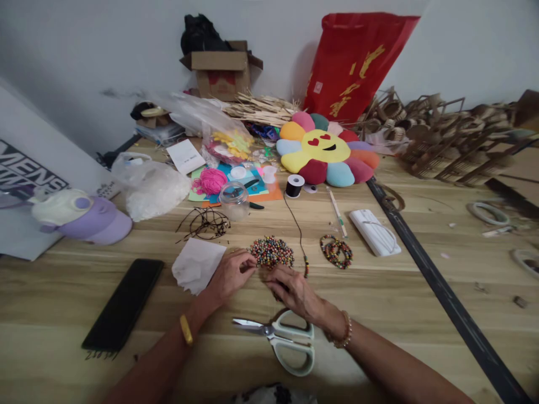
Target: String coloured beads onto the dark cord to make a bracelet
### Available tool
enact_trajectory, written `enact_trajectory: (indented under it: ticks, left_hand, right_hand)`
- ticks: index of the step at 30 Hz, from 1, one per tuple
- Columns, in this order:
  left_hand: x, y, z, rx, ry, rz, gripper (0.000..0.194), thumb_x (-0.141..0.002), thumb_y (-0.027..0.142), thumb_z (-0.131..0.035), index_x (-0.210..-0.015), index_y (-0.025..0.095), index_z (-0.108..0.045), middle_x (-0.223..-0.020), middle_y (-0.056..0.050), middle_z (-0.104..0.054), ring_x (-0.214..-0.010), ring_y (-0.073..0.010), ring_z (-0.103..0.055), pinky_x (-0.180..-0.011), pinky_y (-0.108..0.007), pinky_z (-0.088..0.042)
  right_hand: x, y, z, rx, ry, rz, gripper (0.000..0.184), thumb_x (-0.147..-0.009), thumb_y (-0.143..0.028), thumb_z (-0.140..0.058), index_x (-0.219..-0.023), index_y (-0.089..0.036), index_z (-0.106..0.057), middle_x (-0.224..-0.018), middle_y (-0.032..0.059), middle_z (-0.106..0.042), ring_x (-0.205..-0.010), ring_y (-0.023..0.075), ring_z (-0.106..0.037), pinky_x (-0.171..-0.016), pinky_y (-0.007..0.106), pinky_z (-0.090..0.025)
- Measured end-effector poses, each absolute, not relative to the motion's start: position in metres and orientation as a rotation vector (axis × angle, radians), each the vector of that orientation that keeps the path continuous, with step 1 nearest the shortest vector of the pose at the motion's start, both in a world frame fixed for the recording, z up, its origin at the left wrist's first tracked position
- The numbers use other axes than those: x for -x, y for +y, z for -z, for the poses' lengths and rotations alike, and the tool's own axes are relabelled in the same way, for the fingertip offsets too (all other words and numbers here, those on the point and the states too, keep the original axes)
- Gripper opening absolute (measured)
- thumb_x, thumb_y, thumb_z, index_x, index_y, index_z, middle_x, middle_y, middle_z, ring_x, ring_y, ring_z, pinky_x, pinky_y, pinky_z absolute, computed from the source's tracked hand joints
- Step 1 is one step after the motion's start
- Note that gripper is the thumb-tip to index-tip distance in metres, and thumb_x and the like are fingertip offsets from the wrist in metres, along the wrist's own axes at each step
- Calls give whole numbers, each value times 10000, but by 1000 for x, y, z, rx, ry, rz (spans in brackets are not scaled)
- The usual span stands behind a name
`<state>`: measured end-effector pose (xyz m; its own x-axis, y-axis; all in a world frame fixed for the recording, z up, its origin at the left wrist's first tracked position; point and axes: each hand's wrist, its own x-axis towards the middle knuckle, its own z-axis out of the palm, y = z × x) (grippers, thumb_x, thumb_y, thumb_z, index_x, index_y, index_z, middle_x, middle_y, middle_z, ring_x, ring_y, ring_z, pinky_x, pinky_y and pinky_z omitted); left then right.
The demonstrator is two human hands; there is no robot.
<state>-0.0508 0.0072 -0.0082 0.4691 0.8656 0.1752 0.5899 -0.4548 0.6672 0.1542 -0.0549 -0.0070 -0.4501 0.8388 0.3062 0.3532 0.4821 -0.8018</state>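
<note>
A pile of small multicoloured beads (pixel 273 251) lies on the wooden table in front of both hands. At its lower left edge is my left hand (pixel 232 273), thumb and forefinger pinched together; what is between them is too small to make out. My right hand (pixel 292 289) is closed just below the pile, its fingertips bent down, hiding whatever they hold. Black cord (pixel 298 221) runs from a spool (pixel 295 186) to a short row of threaded beads (pixel 306 267) beside my right hand. Beaded bracelets (pixel 336 251) lie to the right. Scissors (pixel 269 331) rest below my right hand.
White paper (pixel 197 265) and a black phone (pixel 123 304) lie left. Cut black cords (pixel 206 223), a clear jar (pixel 234 200) and pink yarn (pixel 211 181) sit farther back. A flower cushion (pixel 326 150), white power strip (pixel 374 232) and dark strip (pixel 438 286) stand beyond and right.
</note>
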Motion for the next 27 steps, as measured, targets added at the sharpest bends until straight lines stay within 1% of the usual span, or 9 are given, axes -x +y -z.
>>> enact_trajectory:
  ticks: [3, 6, 10, 19, 22, 27]
  left_hand:
    - [50, 8, 9, -2150, 1227, -683, 143, -705, 31, -643, -750, 167, -639, -753, -29, -678, -690, -163, -619, -665, -258, -490]
    - [50, 8, 10, -2102, 1243, -690, 146, -708, 46, -647, -774, 176, -639, -747, -16, -673, -664, -151, -609, -643, -245, -487]
    - [50, 8, 11, -2075, 1239, -699, 142, -718, 49, -637, -786, 174, -643, -750, -16, -669, -654, -146, -606, -634, -239, -485]
    - [49, 9, 6, -2152, 1212, -675, 144, -714, 36, -637, -737, 178, -644, -739, -15, -660, -671, -152, -600, -641, -242, -469]
    - [48, 8, 5, -2168, 1230, -661, 149, -713, 28, -639, -730, 176, -644, -747, -22, -658, -705, -167, -609, -665, -258, -469]
    - [47, 7, 5, -2166, 1249, -663, 142, -723, 39, -649, -741, 180, -645, -761, -21, -659, -698, -165, -600, -661, -262, -468]
  right_hand:
    - [-154, -55, 14, 1028, -1965, -871, 83, -967, -220, -533, -959, -178, -603, -825, 38, -617, -753, 150, -583, -692, 246, -479]
    - [-155, -54, 19, 1040, -1946, -871, 94, -958, -244, -554, -922, -175, -605, -791, 31, -617, -713, 144, -573, -665, 239, -473]
    - [-156, -53, 18, 1000, -1970, -848, 138, -967, -241, -538, -871, -176, -612, -795, 34, -614, -724, 145, -570, -671, 243, -469]
    - [-155, -53, 11, 999, -1975, -824, 193, -1002, -229, -450, -905, -179, -609, -809, 45, -603, -730, 153, -556, -678, 256, -466]
    - [-155, -52, 12, 1000, -1970, -802, 200, -1002, -227, -448, -883, -177, -601, -789, 40, -594, -712, 150, -546, -667, 254, -462]
    - [-154, -52, 13, 1006, -1979, -800, 200, -1002, -221, -446, -878, -183, -598, -792, 36, -596, -723, 151, -553, -672, 255, -465]
